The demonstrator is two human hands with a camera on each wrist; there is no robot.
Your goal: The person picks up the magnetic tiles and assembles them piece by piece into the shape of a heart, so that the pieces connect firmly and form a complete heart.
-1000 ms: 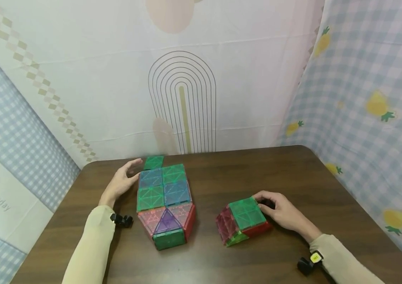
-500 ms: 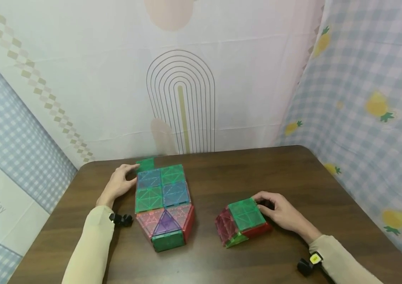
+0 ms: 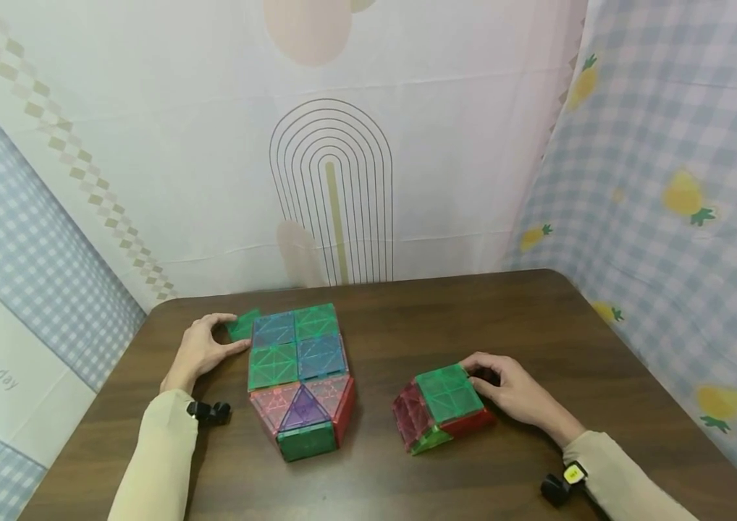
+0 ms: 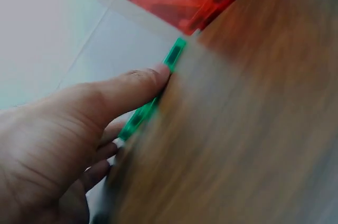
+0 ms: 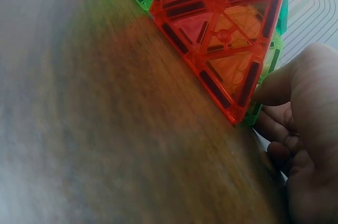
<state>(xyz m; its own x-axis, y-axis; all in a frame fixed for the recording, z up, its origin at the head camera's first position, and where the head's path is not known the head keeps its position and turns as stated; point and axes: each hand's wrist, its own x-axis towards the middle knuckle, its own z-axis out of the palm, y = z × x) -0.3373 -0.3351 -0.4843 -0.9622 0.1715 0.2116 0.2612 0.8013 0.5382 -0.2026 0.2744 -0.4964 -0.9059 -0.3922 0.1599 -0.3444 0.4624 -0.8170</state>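
Note:
Beside the far left corner of the larger magnetic-tile build (image 3: 306, 405), my left hand (image 3: 195, 351) holds a green square magnetic tile (image 3: 242, 325) between thumb and fingers. In the left wrist view the thumb lies on the green tile's (image 4: 142, 115) edge, with the other fingers partly hidden behind. My right hand (image 3: 512, 387) grips the back right end of a smaller build (image 3: 449, 394) with a green square top and red sides. In the right wrist view, its thumb touches a light green tile at the end of the red side (image 5: 224, 44); the fingertips are hidden.
Both builds stand on a brown wooden table (image 3: 368, 477), with a strip of bare wood between them. A white patterned cloth (image 3: 460, 145) hangs behind the table's far edge. Checked cloth (image 3: 655, 239) covers the right side.
My left hand has drawn the green tile from behind the larger build leftward and nearer, to its left side. The right hand and both builds have stayed about where they were.

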